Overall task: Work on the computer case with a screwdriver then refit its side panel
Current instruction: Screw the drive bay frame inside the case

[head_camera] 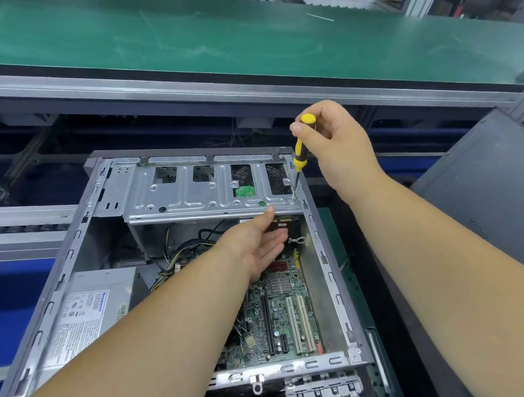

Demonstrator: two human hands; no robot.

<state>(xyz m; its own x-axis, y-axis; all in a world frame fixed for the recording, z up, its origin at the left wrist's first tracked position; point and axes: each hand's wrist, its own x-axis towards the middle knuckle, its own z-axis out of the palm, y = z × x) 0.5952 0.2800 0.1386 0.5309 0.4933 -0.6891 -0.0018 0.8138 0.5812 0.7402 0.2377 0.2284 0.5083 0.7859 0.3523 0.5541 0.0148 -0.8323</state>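
screwdriving step: right hand gripping screwdriver on cage screw; left hand relaxed, steadying cage. next: turning squarely.

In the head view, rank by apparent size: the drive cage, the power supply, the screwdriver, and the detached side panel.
1. side panel, partly cut off by the frame's right edge
2. drive cage and power supply: too close to rank, and the arm hides part of the supply
3. screwdriver
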